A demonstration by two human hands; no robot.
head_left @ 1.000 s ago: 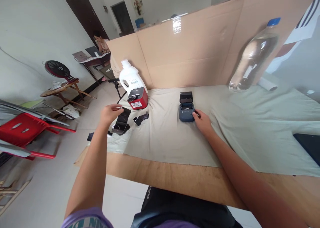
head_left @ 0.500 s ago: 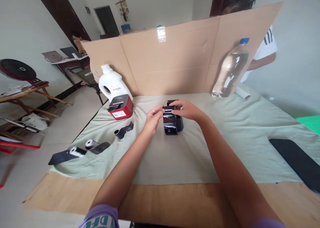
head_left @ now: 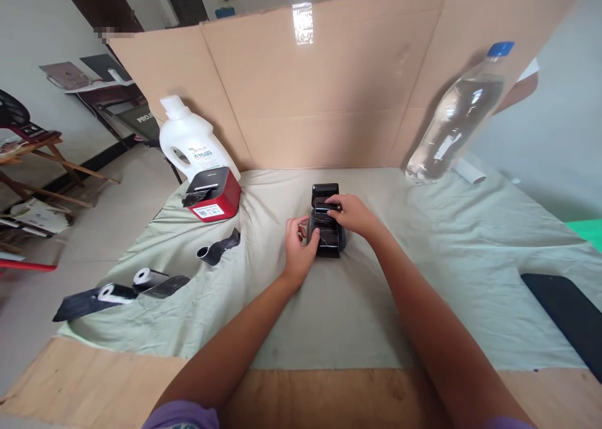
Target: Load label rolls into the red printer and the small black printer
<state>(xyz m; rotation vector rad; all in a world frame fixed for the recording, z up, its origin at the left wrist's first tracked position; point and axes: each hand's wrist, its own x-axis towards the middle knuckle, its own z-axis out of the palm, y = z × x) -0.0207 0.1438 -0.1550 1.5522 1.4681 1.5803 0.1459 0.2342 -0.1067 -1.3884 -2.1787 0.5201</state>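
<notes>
In the middle of the cloth stands a small dark printer-like device, its lid tipped back toward the far side. My right hand pinches a roll of glossy black paper over the device's opening, with fingers at the roll's right end. A shiny black strip hangs from this roll over the near side of the device. My left hand grips the device's left side, thumb against the strip's edge and fingers behind; the fingers are partly hidden.
To the left stand a red-and-black printer and a white detergent bottle. Several partly unrolled black rolls lie nearer. A water bottle leans against the cardboard screen. A black phone lies at right; a person's arm shows behind.
The roll has come down and right onto the device's opening. My left hand has slid from the roll down to the device's left side. The view has tilted downward.
</notes>
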